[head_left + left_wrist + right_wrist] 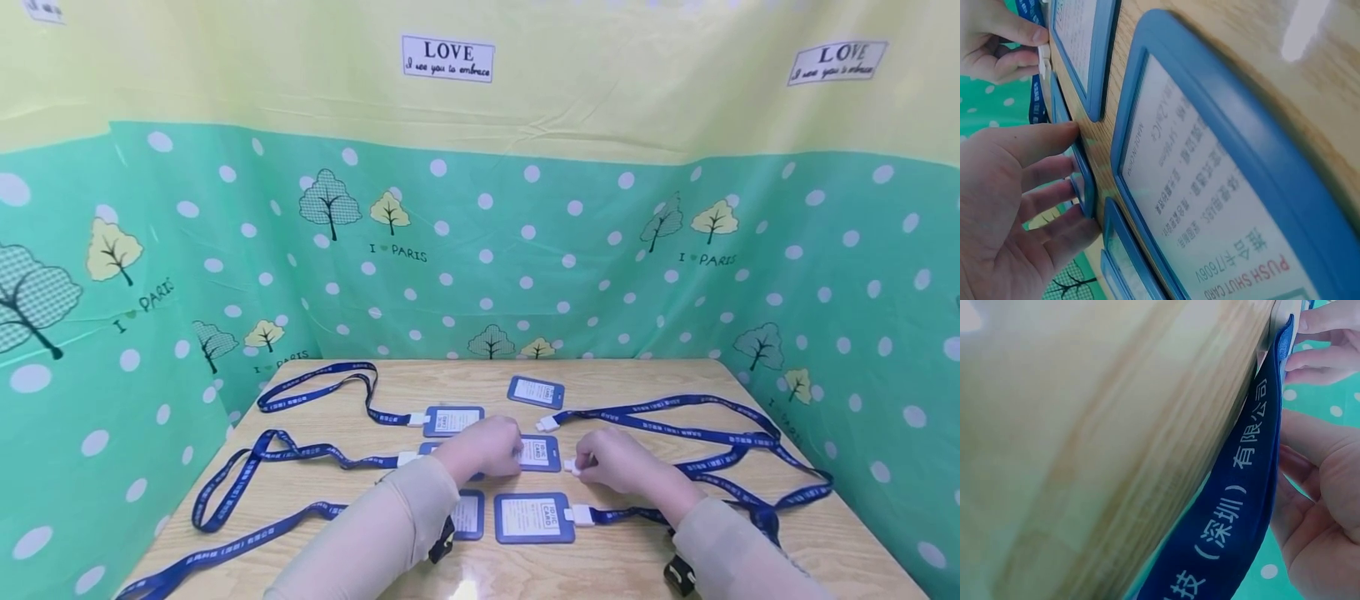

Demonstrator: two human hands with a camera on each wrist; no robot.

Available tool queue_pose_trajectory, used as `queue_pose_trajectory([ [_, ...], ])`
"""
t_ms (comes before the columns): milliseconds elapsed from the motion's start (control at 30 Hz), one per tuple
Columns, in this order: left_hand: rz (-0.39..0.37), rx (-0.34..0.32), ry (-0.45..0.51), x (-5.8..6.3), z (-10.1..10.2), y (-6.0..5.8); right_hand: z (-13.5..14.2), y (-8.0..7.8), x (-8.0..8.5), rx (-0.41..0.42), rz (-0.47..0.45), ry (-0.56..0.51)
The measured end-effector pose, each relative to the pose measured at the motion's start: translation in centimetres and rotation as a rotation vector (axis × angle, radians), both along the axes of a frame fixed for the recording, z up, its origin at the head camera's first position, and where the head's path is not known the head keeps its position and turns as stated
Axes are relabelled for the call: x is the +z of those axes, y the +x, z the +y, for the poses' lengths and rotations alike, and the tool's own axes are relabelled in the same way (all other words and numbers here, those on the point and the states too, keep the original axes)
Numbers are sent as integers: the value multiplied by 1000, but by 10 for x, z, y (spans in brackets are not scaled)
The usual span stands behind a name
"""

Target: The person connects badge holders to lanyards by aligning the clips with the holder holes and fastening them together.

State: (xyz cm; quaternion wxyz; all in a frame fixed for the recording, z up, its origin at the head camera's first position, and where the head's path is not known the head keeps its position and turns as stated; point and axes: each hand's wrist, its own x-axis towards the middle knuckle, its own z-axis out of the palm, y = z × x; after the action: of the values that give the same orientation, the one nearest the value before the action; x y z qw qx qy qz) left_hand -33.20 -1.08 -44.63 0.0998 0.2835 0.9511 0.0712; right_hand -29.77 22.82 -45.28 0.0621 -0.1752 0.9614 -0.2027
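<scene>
My left hand (487,447) is over the left end of a blue-framed ID card holder (542,452) in the middle of the right column. In the left wrist view, the thumb and fingers of this hand (1022,200) hold the card holder (1085,178) across its end. To its right, my right hand (618,461) pinches the white plastic clip (570,467) of a blue lanyard between thumb and forefinger. The clip is close to the card holder's right end, with a small gap showing. In the right wrist view, blue lanyard strap (1235,481) passes in front of my right hand (1325,494).
Behind lies a card holder (536,392), with a loose lanyard clip (550,423) near it. In front is another card holder (534,518) joined to its clip (582,515). More card holders (453,421) with lanyards (300,454) spread leftward. A patterned curtain (480,275) surrounds the wooden table (427,575).
</scene>
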Motion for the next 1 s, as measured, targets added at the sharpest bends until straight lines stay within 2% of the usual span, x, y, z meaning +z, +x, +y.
queue_pose_trajectory([
  [400, 29, -79, -15, -3, -6, 2, -1, 0, 1, 6, 9, -1],
  [667, 39, -70, -16, -5, -6, 7, -1, 2, 2, 5, 15, 8],
  [867, 16, -62, 8, -7, -7, 13, -1, 1, 1, 0, 15, 14],
  [1000, 32, -94, -4, -7, -10, 15, -1, 0, 1, 6, 19, 22],
])
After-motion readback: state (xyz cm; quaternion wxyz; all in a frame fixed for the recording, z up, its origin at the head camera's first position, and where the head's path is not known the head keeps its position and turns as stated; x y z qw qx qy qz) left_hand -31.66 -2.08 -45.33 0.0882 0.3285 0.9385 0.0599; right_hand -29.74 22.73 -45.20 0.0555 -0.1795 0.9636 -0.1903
